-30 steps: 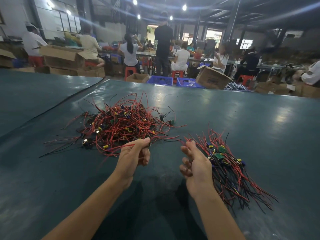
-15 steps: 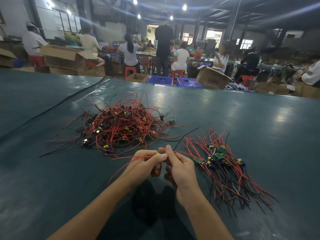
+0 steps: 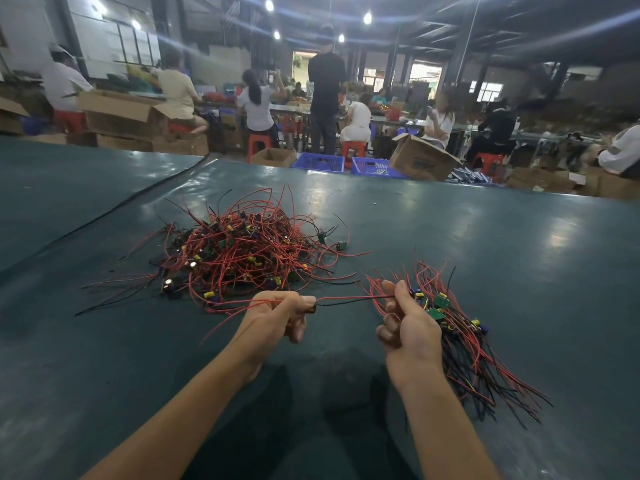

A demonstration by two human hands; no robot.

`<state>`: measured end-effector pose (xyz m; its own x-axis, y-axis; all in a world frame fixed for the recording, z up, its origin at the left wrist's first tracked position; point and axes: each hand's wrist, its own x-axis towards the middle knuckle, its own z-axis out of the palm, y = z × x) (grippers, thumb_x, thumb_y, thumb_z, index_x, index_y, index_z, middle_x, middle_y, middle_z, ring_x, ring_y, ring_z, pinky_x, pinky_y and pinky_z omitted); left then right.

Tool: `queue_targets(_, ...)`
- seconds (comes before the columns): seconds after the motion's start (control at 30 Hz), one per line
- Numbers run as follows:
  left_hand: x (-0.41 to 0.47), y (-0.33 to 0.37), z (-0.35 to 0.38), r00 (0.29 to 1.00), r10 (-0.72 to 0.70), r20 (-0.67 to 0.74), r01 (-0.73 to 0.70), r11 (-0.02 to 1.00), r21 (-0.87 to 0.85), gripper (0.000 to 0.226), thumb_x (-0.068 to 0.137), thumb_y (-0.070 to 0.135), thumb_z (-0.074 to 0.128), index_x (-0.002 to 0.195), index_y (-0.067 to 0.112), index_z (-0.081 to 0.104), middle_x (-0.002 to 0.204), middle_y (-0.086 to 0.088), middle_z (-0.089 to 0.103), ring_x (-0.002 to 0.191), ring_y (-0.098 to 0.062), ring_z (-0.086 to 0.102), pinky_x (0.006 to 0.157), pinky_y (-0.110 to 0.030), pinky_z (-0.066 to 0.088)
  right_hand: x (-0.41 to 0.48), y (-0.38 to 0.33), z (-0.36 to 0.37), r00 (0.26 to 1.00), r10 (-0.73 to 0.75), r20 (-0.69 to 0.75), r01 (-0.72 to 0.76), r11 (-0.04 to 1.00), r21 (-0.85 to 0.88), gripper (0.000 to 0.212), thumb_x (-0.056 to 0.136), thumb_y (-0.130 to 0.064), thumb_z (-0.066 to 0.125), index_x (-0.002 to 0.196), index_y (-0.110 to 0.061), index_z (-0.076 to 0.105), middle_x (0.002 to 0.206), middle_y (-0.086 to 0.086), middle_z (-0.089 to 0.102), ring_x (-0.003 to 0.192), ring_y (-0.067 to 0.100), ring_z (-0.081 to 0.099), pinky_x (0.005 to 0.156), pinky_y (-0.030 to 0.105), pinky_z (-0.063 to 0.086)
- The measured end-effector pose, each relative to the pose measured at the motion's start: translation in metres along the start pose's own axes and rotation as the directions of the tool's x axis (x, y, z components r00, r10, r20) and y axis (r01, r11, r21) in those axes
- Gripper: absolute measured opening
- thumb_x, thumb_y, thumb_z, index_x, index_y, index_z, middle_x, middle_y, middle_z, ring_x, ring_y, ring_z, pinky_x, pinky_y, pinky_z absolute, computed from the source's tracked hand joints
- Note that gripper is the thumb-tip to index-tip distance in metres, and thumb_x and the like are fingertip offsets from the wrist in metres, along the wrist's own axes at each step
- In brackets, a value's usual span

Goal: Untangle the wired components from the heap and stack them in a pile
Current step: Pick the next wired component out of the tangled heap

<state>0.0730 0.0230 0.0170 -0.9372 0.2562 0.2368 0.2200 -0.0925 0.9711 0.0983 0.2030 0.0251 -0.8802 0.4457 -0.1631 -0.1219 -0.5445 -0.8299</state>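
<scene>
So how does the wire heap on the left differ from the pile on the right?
The heap is bigger and mounded; the pile is smaller and flatter. The heap's wires loop and cross in every direction, while the pile's wires lie roughly parallel, with the loose ends fanning toward the near edge. Both are red and black wires carrying small components.

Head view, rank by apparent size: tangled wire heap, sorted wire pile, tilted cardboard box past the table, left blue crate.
1. tangled heap
2. sorted pile
3. cardboard box
4. blue crate
The box and crate are far from the camera, so they only look smaller; their true size is unsure.
</scene>
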Motion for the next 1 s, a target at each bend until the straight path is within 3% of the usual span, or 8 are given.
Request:
queue_targets(0.17,0.003,-0.002,-0.002,0.989,-0.035,-0.143,0.043,0.998,0.052,0.036,0.084,0.052,0.065,0.070,0.020,0.075,0.082,-0.001,0.076,0.060,-0.008,0.063,0.051,-0.017,0.046,-0.005,0.002,0.003,0.987,-0.115,0.116,0.116,0.993,-0.010,0.026,0.091,-0.030,0.061,0.077,-0.018,0.079,0.057,-0.006,0.050,0.041,0.005,0.027,0.038,0.017,0.023)
queue_targets(0.37,0.004,-0.003,0.002,0.959,-0.141,-0.245,0.112,0.985,-0.127,0.041,0.083,0.051,0.055,0.091,0.013,0.070,0.091,-0.003,0.076,0.063,-0.010,0.067,0.047,-0.017,0.047,-0.013,0.000,0.007,0.951,-0.166,0.261,0.158,0.986,0.050,0.041,0.077,-0.054,0.061,0.081,-0.017,0.079,0.059,-0.004,0.054,0.041,0.005,0.033,0.039,0.016,0.027)
queue_targets(0.5,0.004,0.003,-0.002,0.970,-0.222,-0.095,0.178,0.924,-0.339,0.041,0.098,0.043,0.040,0.075,0.016,0.061,0.076,-0.007,0.069,0.059,-0.015,0.062,0.050,-0.025,0.044,-0.013,0.000,0.004,0.949,-0.089,0.302,0.064,0.994,0.091,0.076,0.071,-0.076,0.045,0.098,-0.011,0.075,0.059,-0.002,0.052,0.044,0.008,0.035,0.040,0.018,0.029)
queue_targets(0.63,0.002,0.003,0.002,0.957,-0.182,0.228,0.249,0.916,-0.315,0.037,0.080,0.050,0.058,0.054,0.023,0.060,0.056,-0.001,0.053,0.053,-0.016,0.051,0.055,-0.028,0.042,-0.019,0.011,0.013,0.942,0.029,0.336,0.074,0.954,-0.290,0.060,0.074,-0.064,0.054,0.085,-0.009,0.077,0.055,-0.005,0.045,0.045,0.008,0.031,0.043,0.020,0.025)
queue_targets(0.73,0.002,-0.001,0.003,0.876,-0.168,0.453,0.311,0.914,-0.262,0.035,0.079,0.055,0.065,0.075,0.021,0.073,0.061,0.002,0.060,0.055,-0.012,0.054,0.056,-0.024,0.047,-0.031,0.021,0.022,0.901,0.097,0.422,0.095,0.907,-0.410,0.052,0.072,-0.061,0.062,0.064,-0.011,0.071,0.050,-0.001,0.047,0.044,0.013,0.040,0.044,0.022,0.033)
queue_targets(0.87,0.005,-0.004,0.004,0.866,-0.307,0.394,0.378,0.919,-0.114,0.056,0.063,0.072,0.074,0.071,0.017,0.075,0.055,-0.001,0.061,0.049,-0.013,0.056,0.052,-0.024,0.047,-0.036,0.025,0.026,0.911,0.112,0.397,0.054,0.922,-0.383,0.033,0.073,-0.047,0.068,0.072,-0.014,0.075,0.060,0.009,0.063,0.046,0.017,0.057,0.050,0.028,0.046)
queue_targets(0.93,0.007,-0.008,0.003,0.862,-0.361,0.356,0.436,0.886,-0.156,0.056,0.052,0.073,0.079,0.063,0.019,0.073,0.055,0.000,0.059,0.050,-0.012,0.056,0.052,-0.024,0.049,-0.034,0.023,0.027,0.933,0.099,0.345,0.015,0.949,-0.314,0.026,0.073,-0.041,0.070,0.070,-0.015,0.074,0.067,0.011,0.066,0.052,0.019,0.059,0.057,0.032,0.048)
queue_targets(1.0,0.005,-0.011,0.003,0.864,-0.343,0.368,0.451,0.853,-0.263,0.041,0.061,0.062,0.078,0.064,0.022,0.071,0.063,0.002,0.062,0.056,-0.010,0.057,0.057,-0.023,0.050,-0.033,0.022,0.027,0.947,0.099,0.307,-0.040,0.981,-0.191,0.022,0.071,-0.037,0.072,0.067,-0.015,0.073,0.068,0.010,0.068,0.052,0.018,0.060,0.056,0.030,0.050)
